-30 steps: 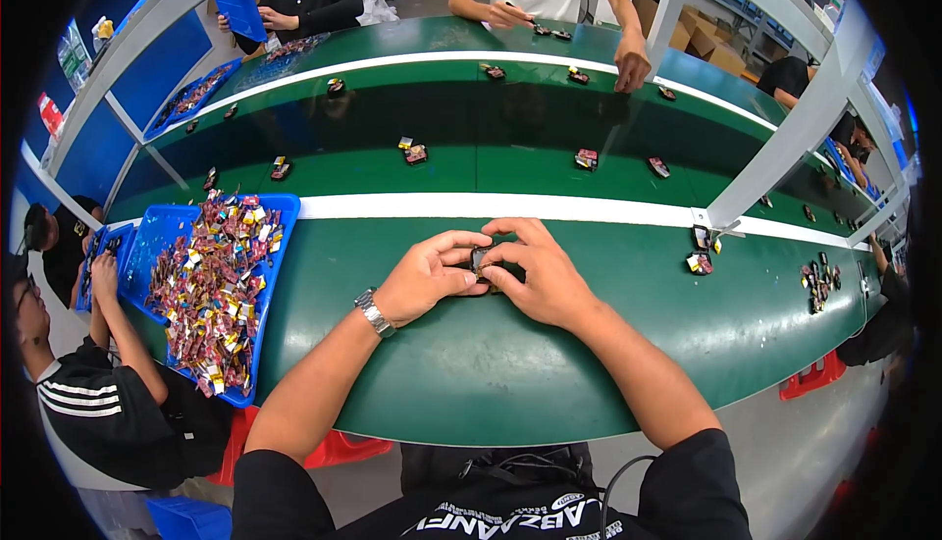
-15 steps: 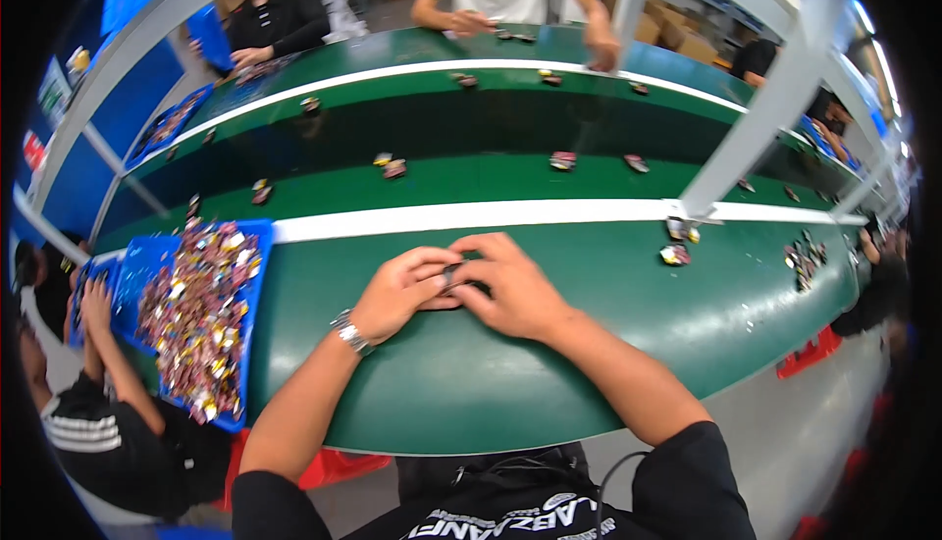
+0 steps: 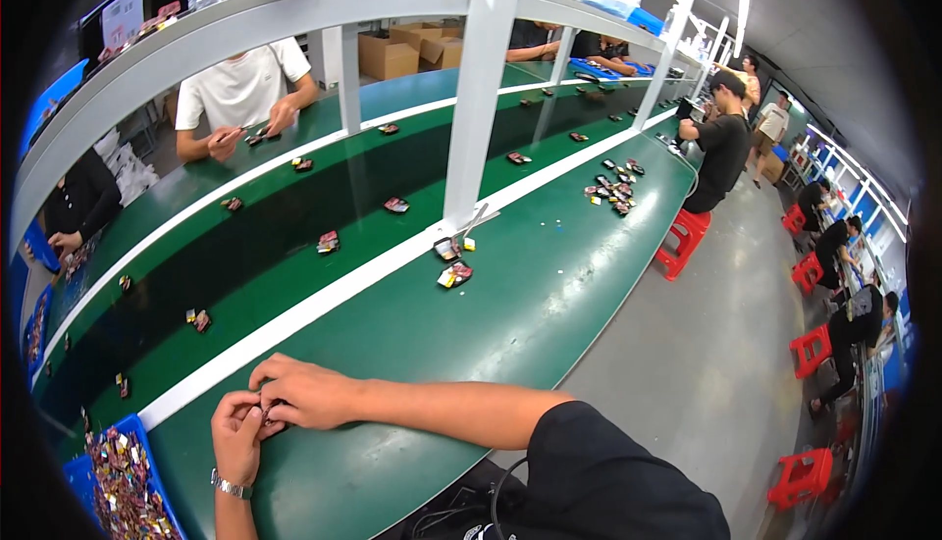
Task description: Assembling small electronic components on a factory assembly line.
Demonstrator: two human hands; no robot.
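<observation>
My left hand (image 3: 237, 434) and right hand (image 3: 309, 393), bent nearly closed, both pinching one little dark thing (image 3: 270, 419) (mostly hidden in there), to the right of the blue tray (image 3: 154, 469) of bits (image 3: 126, 481)

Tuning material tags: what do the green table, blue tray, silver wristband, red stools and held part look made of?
Green table: smooth coated sheet, perhaps laminate; glossy streaks of light.
Blue tray: likely smooth plastic; even colour, thin rim.
Silver wristband: probably polished metal; bright glints.
Red stools: smooth, probably plastic; one even colour.
Held part: mostly covered; material unclear.
</observation>
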